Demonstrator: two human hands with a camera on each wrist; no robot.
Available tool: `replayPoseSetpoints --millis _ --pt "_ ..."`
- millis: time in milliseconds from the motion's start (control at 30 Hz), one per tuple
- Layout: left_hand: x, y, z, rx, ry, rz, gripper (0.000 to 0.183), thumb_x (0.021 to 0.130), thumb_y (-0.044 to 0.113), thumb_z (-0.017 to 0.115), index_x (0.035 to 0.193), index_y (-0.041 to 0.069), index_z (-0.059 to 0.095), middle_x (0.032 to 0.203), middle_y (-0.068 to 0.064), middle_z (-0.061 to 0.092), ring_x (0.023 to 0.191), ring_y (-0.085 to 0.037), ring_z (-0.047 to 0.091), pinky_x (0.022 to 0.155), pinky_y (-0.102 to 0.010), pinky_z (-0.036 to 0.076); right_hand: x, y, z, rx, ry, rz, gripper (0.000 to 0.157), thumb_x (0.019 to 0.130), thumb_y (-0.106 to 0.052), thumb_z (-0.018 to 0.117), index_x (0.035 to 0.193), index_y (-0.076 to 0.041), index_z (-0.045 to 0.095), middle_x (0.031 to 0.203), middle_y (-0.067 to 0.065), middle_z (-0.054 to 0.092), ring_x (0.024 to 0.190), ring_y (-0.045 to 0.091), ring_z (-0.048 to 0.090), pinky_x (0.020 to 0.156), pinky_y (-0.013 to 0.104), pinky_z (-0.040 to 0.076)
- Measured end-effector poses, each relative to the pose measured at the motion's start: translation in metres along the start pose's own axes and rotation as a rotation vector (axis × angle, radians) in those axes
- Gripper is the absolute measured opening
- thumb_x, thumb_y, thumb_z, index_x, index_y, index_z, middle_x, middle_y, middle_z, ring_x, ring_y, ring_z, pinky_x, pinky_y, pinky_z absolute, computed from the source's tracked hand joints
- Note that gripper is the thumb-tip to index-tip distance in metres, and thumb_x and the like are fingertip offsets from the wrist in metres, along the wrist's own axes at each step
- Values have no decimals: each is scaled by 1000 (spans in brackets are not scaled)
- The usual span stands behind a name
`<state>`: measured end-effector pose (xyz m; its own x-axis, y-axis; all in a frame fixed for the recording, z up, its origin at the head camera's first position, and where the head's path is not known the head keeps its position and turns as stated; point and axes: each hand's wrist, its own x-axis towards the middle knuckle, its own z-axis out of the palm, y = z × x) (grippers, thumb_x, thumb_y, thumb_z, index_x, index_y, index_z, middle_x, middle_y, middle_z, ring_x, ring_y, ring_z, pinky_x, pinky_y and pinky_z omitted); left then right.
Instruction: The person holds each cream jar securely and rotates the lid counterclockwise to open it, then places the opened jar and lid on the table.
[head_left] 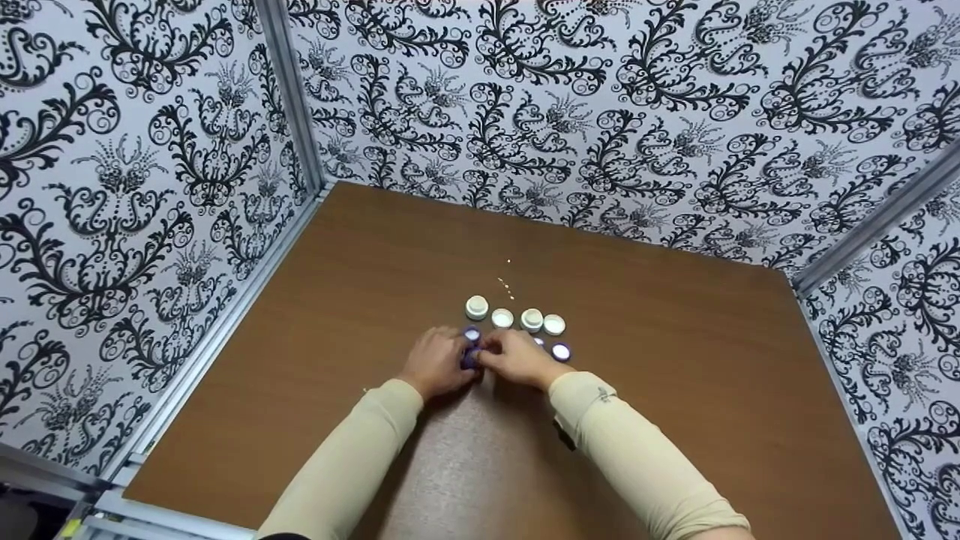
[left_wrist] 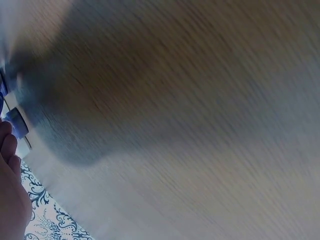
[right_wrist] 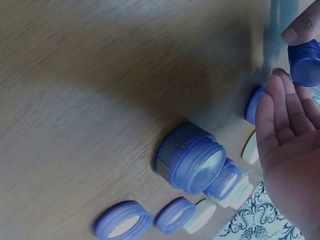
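In the head view both hands meet over a small dark blue jar point(head_left: 471, 358). My left hand point(head_left: 437, 362) curls round it from the left. The right hand point(head_left: 521, 358) pinches it from the right, thumb and fingertips close together. The right wrist view shows this blue jar point(right_wrist: 306, 65) beneath a thumb, with bent fingers point(right_wrist: 282, 107) below it. Its far side is hidden. The left hand's curled fingers point(left_wrist: 9, 147) show only at the frame edge, beside a blue piece point(left_wrist: 17, 122). Just beyond the hands lies a round purple-blue piece with a white top point(head_left: 471, 335).
Behind the hands stand two white open jars point(head_left: 476, 307) point(head_left: 532, 319) with white lids point(head_left: 502, 319) point(head_left: 554, 325) beside them. Right of them lies a purple lid point(head_left: 561, 351). A larger open blue jar point(right_wrist: 190, 155) shows in the right wrist view. Small pale flecks point(head_left: 506, 286) dot the table.
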<state>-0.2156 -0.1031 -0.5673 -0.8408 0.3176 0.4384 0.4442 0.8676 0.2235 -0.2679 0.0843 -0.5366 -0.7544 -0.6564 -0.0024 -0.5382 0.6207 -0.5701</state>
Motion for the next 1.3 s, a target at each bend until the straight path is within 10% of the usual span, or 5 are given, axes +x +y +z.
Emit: replayPoseSetpoints --millis 1300 --pt "-3 -8 3 -34 -37 -53 42 69 44 83 89 8 74 90 -2 67 84 -26 62 82 -43 49 -6 3 -5 95 9 -38 27 80 -12 74 105 -4 68 88 1 69 81 14 65 75 32 53"
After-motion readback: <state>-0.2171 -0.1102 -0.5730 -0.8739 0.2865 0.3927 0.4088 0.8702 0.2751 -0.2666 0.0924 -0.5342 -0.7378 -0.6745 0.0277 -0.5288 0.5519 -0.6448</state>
